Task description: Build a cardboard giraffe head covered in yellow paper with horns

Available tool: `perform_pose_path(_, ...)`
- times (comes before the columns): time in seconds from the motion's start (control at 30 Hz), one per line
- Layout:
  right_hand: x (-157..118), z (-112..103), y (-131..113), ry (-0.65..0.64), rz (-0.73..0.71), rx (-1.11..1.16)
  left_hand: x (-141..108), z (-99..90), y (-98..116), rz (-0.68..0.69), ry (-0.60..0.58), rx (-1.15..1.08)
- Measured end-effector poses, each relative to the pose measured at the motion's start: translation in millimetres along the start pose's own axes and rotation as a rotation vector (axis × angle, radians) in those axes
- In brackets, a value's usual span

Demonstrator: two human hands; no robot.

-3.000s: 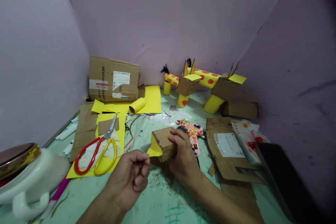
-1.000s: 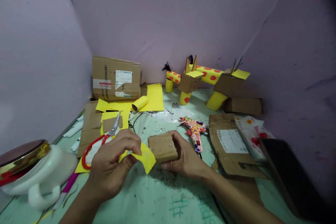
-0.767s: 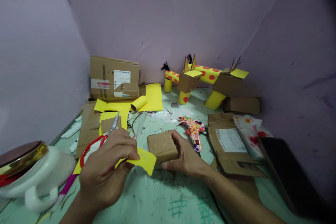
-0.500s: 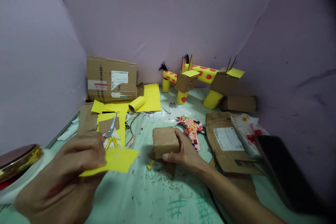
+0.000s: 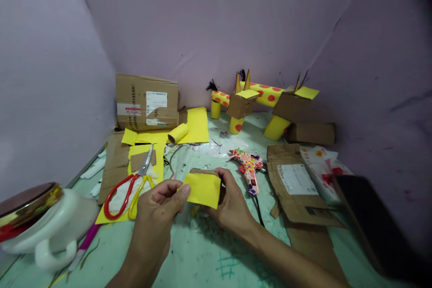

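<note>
In the head view, my left hand (image 5: 165, 204) pinches the left edge of a small yellow paper piece (image 5: 203, 190). The paper lies against the face of a small cardboard box (image 5: 204, 171), whose top edge shows behind it. My right hand (image 5: 231, 202) wraps round the right side of that box; some fingertips are hidden behind it. Right of the hands lies a flowery glue gun (image 5: 249, 168) with a dark cord. Red- and yellow-handled scissors (image 5: 144, 167) rest on yellow paper and cardboard to the left.
Yellow spotted tube animals with cardboard heads (image 5: 241, 105) stand at the back. A large cardboard box (image 5: 146, 102) and a yellow roll (image 5: 178, 133) are back left. A white cup (image 5: 72, 216) is at left; flattened cardboard (image 5: 293, 202) and a dark phone-like object (image 5: 371, 225) at right.
My left hand has moved right and brought the yellow paper onto the small box. The scissors' red handle and the white cup now show. My right hand still holds the box.
</note>
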State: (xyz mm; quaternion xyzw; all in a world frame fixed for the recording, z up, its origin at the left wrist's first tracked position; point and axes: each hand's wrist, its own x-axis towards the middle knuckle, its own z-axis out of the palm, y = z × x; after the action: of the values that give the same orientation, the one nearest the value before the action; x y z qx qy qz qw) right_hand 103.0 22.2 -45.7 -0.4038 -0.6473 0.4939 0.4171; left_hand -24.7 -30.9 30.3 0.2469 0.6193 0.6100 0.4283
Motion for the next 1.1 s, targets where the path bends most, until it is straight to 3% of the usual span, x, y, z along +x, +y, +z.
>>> perform_pose_path(0.13,-2,0,2,-0.004,-0.002,-0.008,4,4.7,-7,0.073,0.085,0.053)
perform_pose_path(0.43,1,-3,4,-0.092,0.012,-0.110,16,-1.0,-16,0.154,0.127,0.171)
perform_pose_path(0.67,9,-35,-29,-0.084,0.023,-0.308,18,1.6,-20,0.149,0.143,0.160)
perform_pose_path(0.77,18,-53,-49,-0.010,0.082,-0.233,16,5.0,-17,0.125,0.146,0.091)
perform_pose_path(0.83,23,-59,-57,-0.030,0.164,-0.127,14,7.8,-16,0.119,0.134,0.034)
perform_pose_path(0.97,24,-53,-59,-0.096,0.268,0.018,12,12.3,-17,0.153,0.112,0.004)
perform_pose_path(1.1,23,-43,-53,-0.074,0.305,0.037,11,13.4,-17,0.144,0.110,0.054)
